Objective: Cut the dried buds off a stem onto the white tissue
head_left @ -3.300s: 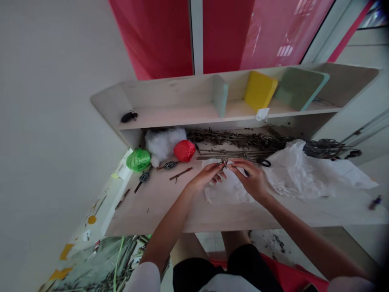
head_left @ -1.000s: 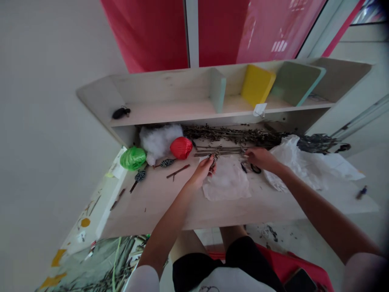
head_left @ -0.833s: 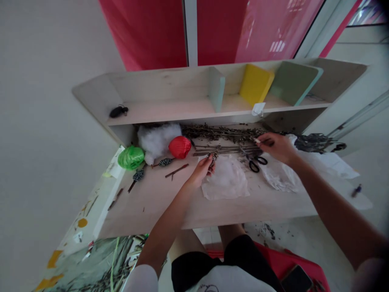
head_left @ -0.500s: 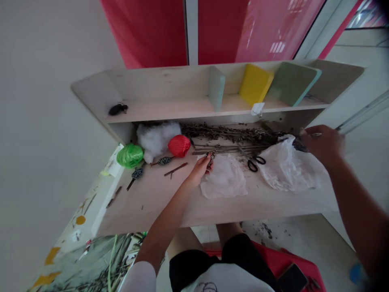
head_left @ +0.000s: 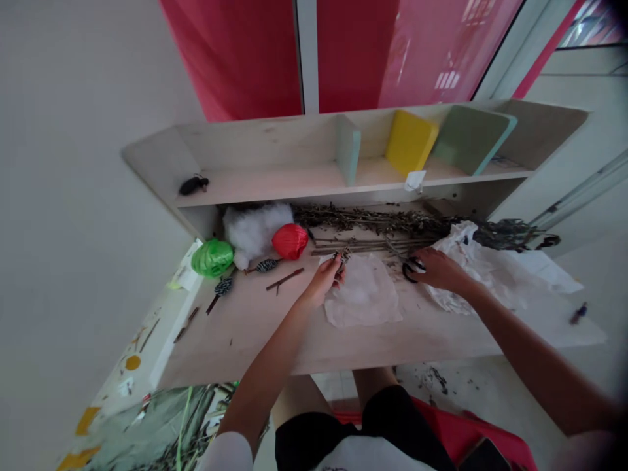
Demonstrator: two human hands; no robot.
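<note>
Pale wooden worktop (head_left: 245,343) runs beneath a low shelf unit (head_left: 275,186), with red panels behind it. The left grip (head_left: 324,280) is closed, pinching a small wrapped twig bundle (head_left: 342,256) upright just above the corner of a white tissue sheet (head_left: 363,297), apparently to hold it up off the surface. The right grip (head_left: 441,271) lies over black-handled scissors (head_left: 411,268); whether it is closed on them, I cannot tell. Long dried twigs (head_left: 373,242) lie along the back, and a crumpled plastic bag (head_left: 471,278) sits just right of the scissors. Kept within reach to the left are a red raffia ball (head_left: 290,241), a green raffia ball (head_left: 212,258) and cotton wadding (head_left: 255,234).
</note>
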